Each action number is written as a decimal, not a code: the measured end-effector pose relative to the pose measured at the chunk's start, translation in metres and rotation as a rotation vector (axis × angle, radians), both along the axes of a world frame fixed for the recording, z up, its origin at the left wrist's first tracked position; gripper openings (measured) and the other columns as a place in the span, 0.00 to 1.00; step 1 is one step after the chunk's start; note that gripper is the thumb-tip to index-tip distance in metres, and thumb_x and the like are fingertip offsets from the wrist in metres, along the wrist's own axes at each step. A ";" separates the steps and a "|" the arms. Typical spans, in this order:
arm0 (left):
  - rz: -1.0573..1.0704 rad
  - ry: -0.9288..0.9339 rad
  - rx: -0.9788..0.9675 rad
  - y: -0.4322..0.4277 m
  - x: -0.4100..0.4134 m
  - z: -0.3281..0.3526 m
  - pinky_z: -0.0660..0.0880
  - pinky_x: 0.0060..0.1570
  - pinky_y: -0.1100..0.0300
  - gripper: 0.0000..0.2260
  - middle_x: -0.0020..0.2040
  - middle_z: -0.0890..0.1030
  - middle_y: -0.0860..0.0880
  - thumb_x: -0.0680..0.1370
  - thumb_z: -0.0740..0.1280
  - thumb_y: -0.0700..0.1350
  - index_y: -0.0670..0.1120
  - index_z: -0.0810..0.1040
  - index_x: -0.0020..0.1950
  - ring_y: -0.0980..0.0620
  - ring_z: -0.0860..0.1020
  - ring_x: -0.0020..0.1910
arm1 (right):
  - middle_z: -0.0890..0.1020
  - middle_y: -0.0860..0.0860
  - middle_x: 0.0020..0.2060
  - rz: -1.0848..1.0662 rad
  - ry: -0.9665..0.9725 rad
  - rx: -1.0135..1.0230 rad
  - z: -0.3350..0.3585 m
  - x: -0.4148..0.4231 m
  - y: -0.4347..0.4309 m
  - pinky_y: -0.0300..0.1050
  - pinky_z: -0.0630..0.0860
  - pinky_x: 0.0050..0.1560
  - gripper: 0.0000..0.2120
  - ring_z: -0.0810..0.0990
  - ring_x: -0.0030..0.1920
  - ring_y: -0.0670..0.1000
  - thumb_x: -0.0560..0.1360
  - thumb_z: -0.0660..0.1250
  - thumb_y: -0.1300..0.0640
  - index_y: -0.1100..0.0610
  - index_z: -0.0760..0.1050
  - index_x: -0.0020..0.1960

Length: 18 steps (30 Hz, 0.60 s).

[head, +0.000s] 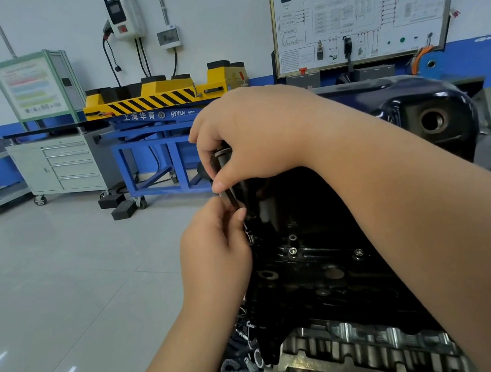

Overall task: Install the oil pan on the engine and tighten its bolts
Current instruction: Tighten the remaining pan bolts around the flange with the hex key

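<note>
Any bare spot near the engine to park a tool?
Free: floor left of the engine, short of the blue stand. Crowded: engine's left edge, where left hand and right hand grip the driver; chain below.

Head of tool (233,195) concealed within right hand (250,135). Right forearm (394,198) covers much of the oil pan (398,105). Wall board (355,8) lettering illegible.

Blue lift frame (149,116), 10 o'clock: white "上海华育", then "HVY…", remainder unclear. Wiring-diagram board (355,8), 1 o'clock: print too small to read.
</note>
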<state>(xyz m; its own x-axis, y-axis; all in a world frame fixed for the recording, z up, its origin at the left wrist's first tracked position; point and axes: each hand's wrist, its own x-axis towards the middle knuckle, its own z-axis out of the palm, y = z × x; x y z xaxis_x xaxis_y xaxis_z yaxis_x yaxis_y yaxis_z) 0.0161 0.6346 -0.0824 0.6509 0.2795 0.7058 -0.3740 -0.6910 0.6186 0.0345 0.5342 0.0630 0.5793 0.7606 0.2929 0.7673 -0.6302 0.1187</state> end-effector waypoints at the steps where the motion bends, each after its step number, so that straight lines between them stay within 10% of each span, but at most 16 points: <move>1: -0.004 0.004 0.023 0.000 0.000 0.000 0.67 0.33 0.71 0.14 0.32 0.77 0.53 0.76 0.65 0.40 0.56 0.67 0.36 0.57 0.75 0.33 | 0.80 0.42 0.56 -0.001 -0.004 0.003 0.000 0.000 0.000 0.49 0.77 0.51 0.05 0.77 0.57 0.48 0.70 0.70 0.44 0.45 0.79 0.40; 12: -0.015 0.049 -0.182 0.000 0.001 0.003 0.69 0.31 0.67 0.10 0.29 0.80 0.50 0.72 0.70 0.49 0.49 0.73 0.35 0.56 0.76 0.30 | 0.81 0.44 0.55 -0.005 -0.063 0.004 -0.002 0.005 0.001 0.39 0.72 0.41 0.09 0.78 0.55 0.49 0.72 0.69 0.45 0.46 0.74 0.36; 18: -0.016 0.057 -0.166 0.002 0.003 0.001 0.69 0.34 0.63 0.09 0.30 0.79 0.49 0.75 0.69 0.45 0.49 0.72 0.36 0.53 0.76 0.31 | 0.80 0.46 0.56 -0.013 -0.062 -0.004 -0.003 0.005 0.000 0.50 0.78 0.51 0.08 0.78 0.56 0.51 0.71 0.69 0.46 0.49 0.79 0.44</move>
<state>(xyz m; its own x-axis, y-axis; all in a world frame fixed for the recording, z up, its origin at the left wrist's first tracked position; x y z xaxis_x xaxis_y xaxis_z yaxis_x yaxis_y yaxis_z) 0.0189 0.6367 -0.0812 0.6941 0.3785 0.6124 -0.3450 -0.5717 0.7444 0.0394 0.5345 0.0600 0.5700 0.7545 0.3253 0.7502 -0.6394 0.1683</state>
